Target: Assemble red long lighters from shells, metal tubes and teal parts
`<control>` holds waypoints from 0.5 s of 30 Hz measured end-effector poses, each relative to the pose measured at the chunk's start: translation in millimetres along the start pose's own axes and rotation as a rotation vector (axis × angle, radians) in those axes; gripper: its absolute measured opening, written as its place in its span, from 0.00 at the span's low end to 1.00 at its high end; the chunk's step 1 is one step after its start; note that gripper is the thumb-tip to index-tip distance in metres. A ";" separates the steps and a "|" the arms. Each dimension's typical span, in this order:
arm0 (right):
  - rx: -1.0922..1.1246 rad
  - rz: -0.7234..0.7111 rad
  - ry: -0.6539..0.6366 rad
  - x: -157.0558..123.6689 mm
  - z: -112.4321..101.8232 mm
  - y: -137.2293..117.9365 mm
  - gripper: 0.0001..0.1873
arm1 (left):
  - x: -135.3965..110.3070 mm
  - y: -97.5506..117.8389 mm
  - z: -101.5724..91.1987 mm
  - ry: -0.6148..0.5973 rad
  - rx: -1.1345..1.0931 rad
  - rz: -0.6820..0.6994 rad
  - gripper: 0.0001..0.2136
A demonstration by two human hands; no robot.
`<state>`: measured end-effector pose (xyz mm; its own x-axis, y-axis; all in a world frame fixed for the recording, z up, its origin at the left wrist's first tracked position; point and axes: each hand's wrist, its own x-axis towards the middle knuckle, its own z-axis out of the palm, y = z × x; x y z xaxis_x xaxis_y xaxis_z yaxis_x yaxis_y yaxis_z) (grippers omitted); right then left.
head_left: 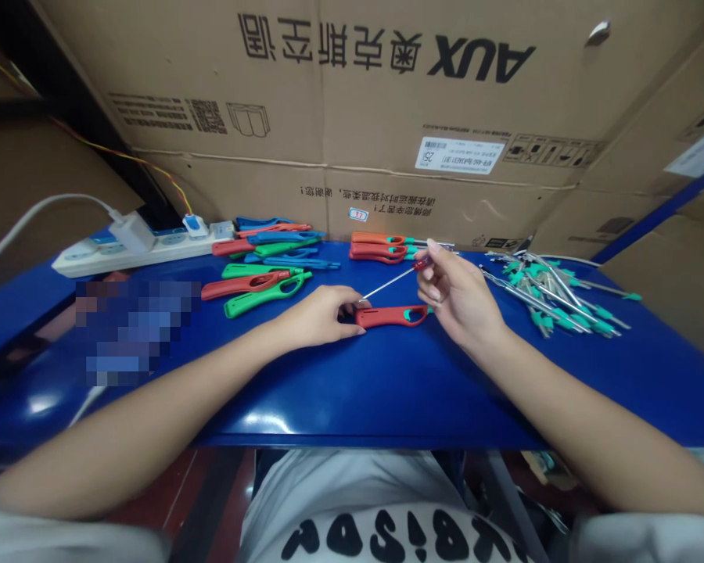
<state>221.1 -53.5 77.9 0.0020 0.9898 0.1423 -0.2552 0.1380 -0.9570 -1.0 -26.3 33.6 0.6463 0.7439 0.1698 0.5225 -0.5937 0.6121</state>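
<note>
My left hand [321,314] is closed around the rear end of a red lighter handle [382,317] that lies sideways on the blue table. A screwdriver [389,282] with a thin metal shaft and a clear red grip is held in the fingers of my right hand [462,295]. Its shaft slants down to the left, and the tip ends by my left fingertips at the handle's rear; whether it touches the handle is hidden. The front end of the red handle, with a bit of green at its trigger, reaches just below my right fingers.
Loose lighter handles [265,286] in red, green and blue lie at the left. Orange and red lighters [378,252] with metal rods sit behind my hands. Metal rods with green parts [554,295] are heaped at the right. A power strip [170,241] and cardboard [352,102] stand behind.
</note>
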 end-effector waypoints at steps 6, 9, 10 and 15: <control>-0.008 -0.010 0.053 -0.4 -3.6 19.0 0.25 | -4.4 17.2 7.4 0.084 -0.118 0.102 0.21; 0.063 0.019 0.098 -1.2 -10.1 25.3 0.25 | -5.6 25.2 10.5 0.194 -0.402 0.009 0.19; 0.080 0.021 0.109 -1.3 -11.5 25.7 0.26 | -5.9 27.3 11.4 0.222 -0.492 -0.035 0.18; 0.053 0.002 0.115 -2.3 -11.6 22.5 0.27 | -6.8 33.1 12.2 0.363 -0.631 -0.148 0.14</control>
<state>226.6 -52.2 53.0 0.1118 0.9879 0.1076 -0.3056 0.1372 -0.9422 18.8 -54.7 43.3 0.3122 0.9221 0.2288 0.0998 -0.2714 0.9573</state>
